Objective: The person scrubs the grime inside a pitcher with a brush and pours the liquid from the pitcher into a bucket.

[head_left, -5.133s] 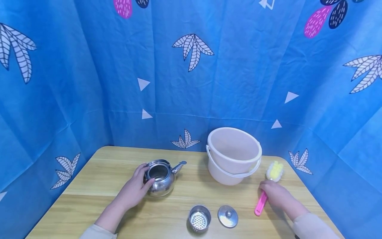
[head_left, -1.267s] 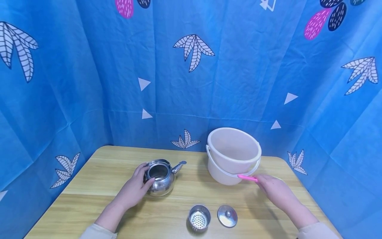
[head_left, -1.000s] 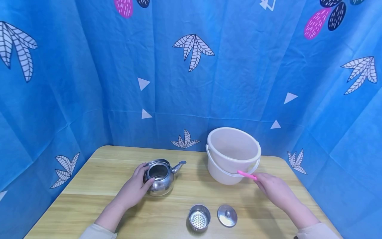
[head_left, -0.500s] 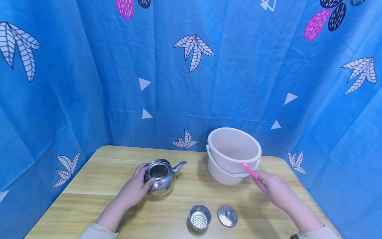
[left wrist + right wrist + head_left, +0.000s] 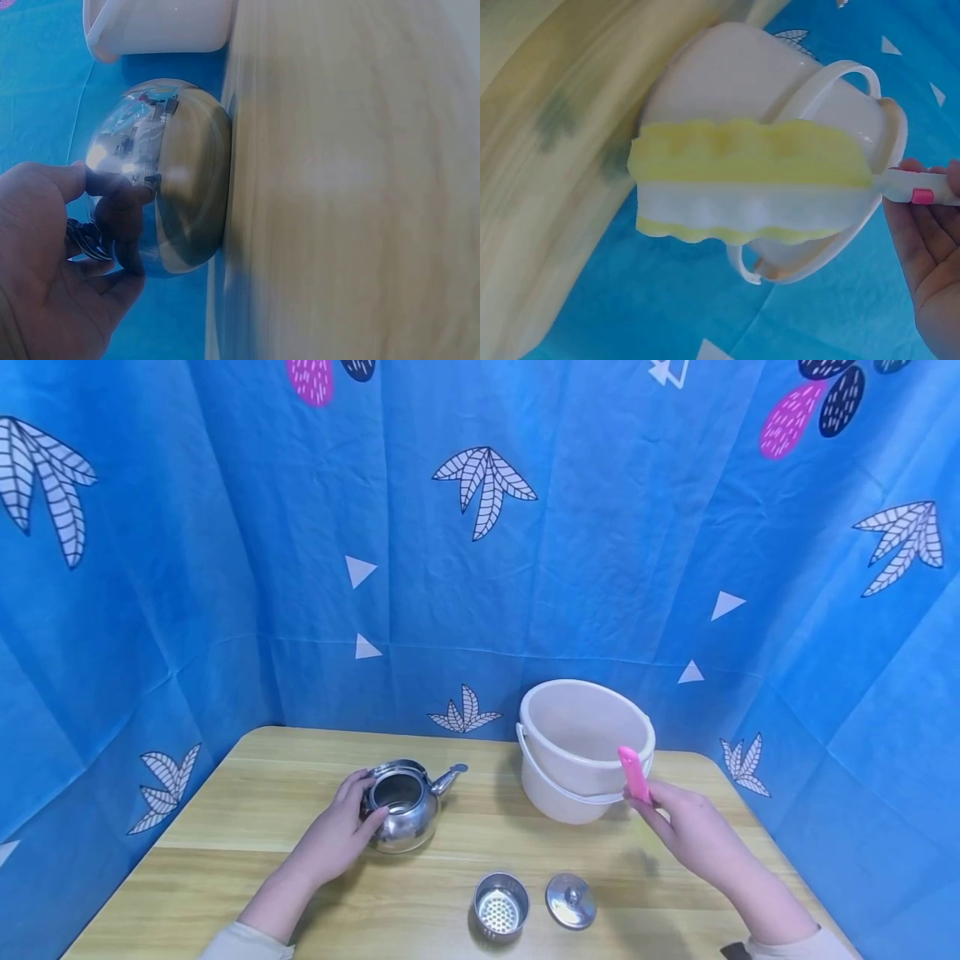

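Observation:
My left hand [image 5: 341, 831] holds a shiny steel teapot [image 5: 408, 828] by its side, thumb near the open mouth and fingers round the back. The left wrist view shows the teapot's rounded body [image 5: 191, 157] standing on the table, with my fingers at its handle side. In my right hand [image 5: 693, 827] is a sponge bottle brush, gripped with its pink handle [image 5: 633, 772] pointing up in front of the bucket. Its yellow and white sponge head [image 5: 750, 157] hangs below the hand, over the table. In the head view my hand mostly hides that head.
A white bucket [image 5: 558, 785] with its bail handle down stands at the back right. Near the front lie a perforated steel strainer cup [image 5: 502, 907] and a round knobbed lid [image 5: 571, 902]. A blue patterned curtain [image 5: 480, 585] encloses the wooden table [image 5: 315, 760].
My right hand has lifted the brush off the table and flipped it. Over the last second the handle has swung from nearly level to upright. The left hand and teapot have stayed put.

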`<state>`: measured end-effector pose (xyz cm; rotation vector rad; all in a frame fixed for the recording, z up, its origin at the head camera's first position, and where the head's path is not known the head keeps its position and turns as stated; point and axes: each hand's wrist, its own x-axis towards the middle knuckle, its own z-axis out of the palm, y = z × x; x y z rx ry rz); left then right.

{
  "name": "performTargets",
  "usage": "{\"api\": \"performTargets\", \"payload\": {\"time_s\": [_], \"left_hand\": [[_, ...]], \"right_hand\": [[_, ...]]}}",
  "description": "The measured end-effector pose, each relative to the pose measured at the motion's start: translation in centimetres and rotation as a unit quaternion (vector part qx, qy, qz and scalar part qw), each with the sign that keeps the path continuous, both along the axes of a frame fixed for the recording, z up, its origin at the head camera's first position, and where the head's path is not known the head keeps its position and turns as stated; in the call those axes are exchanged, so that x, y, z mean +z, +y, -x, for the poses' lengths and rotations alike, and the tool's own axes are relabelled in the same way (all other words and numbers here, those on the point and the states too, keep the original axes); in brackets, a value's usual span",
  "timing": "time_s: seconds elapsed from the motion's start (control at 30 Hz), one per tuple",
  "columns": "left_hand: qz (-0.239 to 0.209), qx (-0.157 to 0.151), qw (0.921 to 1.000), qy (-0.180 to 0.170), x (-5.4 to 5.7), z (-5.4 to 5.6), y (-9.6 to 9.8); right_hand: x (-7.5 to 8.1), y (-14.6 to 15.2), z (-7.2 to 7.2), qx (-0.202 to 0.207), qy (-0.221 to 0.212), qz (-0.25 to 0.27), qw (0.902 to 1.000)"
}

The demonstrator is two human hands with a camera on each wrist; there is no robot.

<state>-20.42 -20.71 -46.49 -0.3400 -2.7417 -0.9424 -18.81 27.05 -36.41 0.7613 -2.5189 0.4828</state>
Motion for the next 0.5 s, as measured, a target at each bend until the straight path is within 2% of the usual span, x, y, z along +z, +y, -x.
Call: {"api": "performTargets", "payload": {"time_s": [0.3,0.5], "left_hand": [[0.0,-0.002,1.0,0.002,0.05,-0.11,-0.03],[-0.001,-0.002,1.0,0.004,0.14,-0.14,0.11]], "right_hand": [[0.65,-0.54,-0.34,0.022,-0.02,0.038,0.9988],[1.03,-0.96,-0.49,0.038,-0.016,0.049,0.9979]]}}
